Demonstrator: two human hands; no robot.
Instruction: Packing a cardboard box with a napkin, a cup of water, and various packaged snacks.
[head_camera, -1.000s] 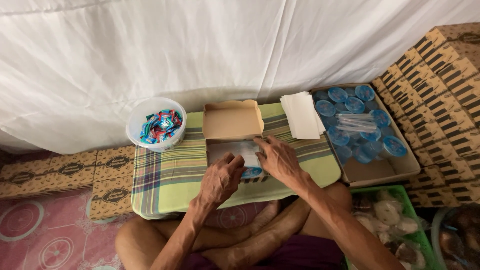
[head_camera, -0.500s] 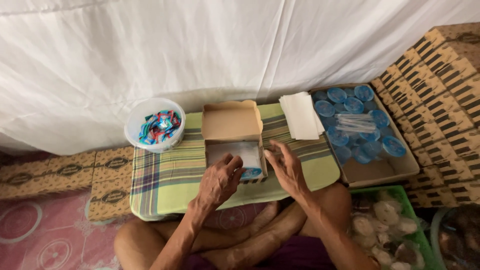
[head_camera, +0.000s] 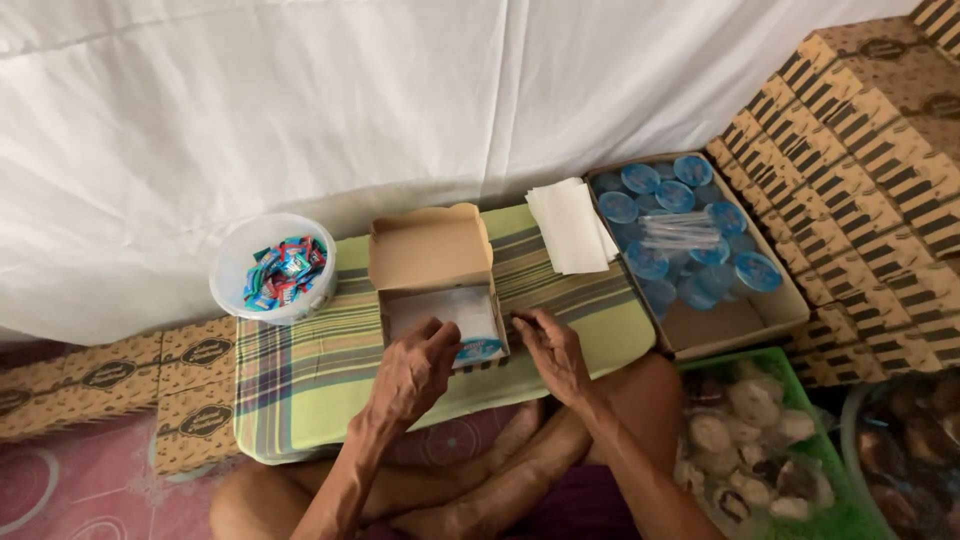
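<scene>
Small cardboard box (head_camera: 437, 283), lid flipped up, white liner inside, sits at the middle of the checked-cloth board (head_camera: 300, 370). Blue-lidded cup (head_camera: 480, 349) in its front right corner. Left hand (head_camera: 415, 372) curled on the front wall, fingers bunched beside the cup. Right hand (head_camera: 550, 350) has dropped to the box's right edge, fingers loosely bent.

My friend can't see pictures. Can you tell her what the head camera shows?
A person sitting cross-legged rests the left hand and right hand at an open cardboard box on a striped cloth. A tub of wrapped sweets stands left; white napkins and blue-lidded cups lie right.
</scene>
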